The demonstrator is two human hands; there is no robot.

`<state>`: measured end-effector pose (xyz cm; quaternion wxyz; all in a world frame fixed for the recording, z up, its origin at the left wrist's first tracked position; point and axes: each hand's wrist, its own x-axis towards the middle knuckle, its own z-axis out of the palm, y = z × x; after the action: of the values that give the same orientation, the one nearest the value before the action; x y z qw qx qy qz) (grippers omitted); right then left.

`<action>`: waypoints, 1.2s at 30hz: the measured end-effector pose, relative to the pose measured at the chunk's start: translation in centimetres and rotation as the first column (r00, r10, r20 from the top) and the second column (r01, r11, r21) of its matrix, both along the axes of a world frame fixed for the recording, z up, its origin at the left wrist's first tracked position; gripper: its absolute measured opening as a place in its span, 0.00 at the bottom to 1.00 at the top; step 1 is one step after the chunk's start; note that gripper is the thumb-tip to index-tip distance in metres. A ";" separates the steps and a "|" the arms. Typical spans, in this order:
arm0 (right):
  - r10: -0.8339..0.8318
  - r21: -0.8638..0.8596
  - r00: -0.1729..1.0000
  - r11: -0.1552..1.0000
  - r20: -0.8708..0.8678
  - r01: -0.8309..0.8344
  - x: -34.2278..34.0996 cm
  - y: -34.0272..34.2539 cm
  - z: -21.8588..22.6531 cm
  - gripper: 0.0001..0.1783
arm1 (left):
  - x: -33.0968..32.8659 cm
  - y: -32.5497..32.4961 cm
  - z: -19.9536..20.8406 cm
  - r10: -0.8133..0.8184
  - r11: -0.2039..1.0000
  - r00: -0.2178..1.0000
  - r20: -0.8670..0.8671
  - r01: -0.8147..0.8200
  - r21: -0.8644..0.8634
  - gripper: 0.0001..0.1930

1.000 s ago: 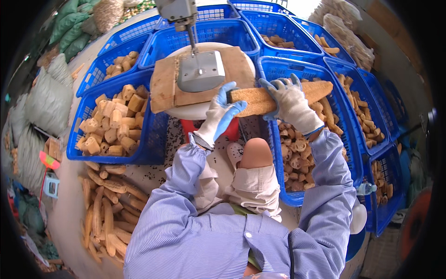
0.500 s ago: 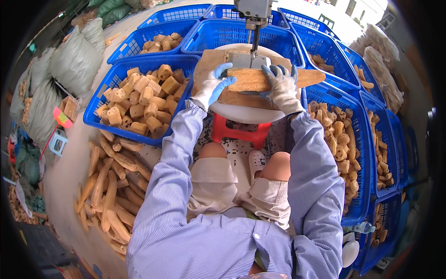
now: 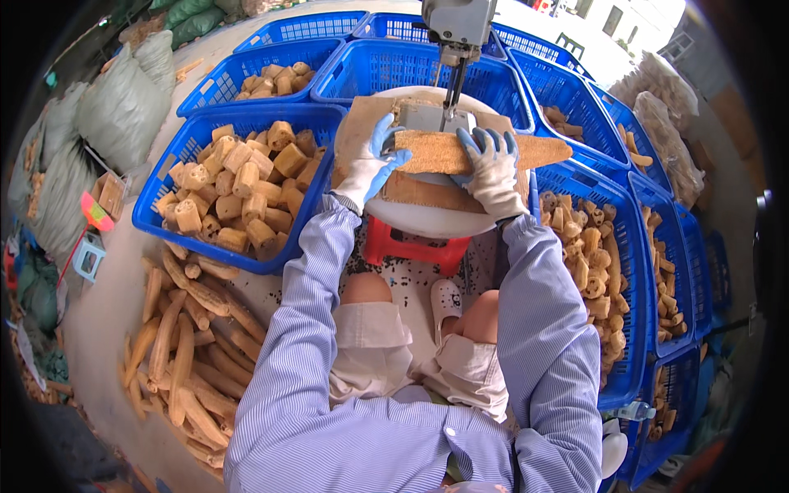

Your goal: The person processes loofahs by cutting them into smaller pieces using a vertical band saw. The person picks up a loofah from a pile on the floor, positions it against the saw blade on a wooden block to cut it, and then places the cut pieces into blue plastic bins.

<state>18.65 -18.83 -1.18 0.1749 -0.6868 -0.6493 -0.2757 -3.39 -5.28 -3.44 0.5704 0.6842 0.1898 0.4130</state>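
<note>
A long tan loofah (image 3: 431,154) lies crosswise at the work plate of a machine (image 3: 454,33), its tapered end pointing right. Around its left end my left hand (image 3: 371,164) curves, thumb on the near side and fingers on the far side. My right hand (image 3: 493,168) lies over its middle, fingers across the top and thumb toward me. Both hands wear white gloves with blue fingertips. The machine's thin vertical bar (image 3: 451,94) comes down just beyond the loofah's far edge. Beneath the loofah are a brown board (image 3: 362,115) and a white round top (image 3: 419,222).
Cut loofah pieces fill a blue basket (image 3: 156,215) on the left and another blue basket (image 3: 629,386) on the right. Whole loofahs (image 3: 177,353) are heaped on the floor at the left. A red stool (image 3: 415,246) stands under the round top. More blue baskets (image 3: 411,70) stand beyond.
The view has shifted slightly, with the baskets and floor heap now further left. Both hands stay on the loofah, and the right fingers are spread a little differently.
</note>
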 end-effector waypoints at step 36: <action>-0.247 -0.559 0.963 0.816 -0.104 0.148 3.0 6.0 6.5 0.55 | 0.9 7.9 1.2 0.514 0.848 0.857 -0.044 -0.515 -0.124 0.37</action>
<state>21.68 -12.87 5.36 -0.0027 -0.7930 -0.6082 -0.0353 -2.52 2.64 -2.25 0.4821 0.5712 0.3951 0.5340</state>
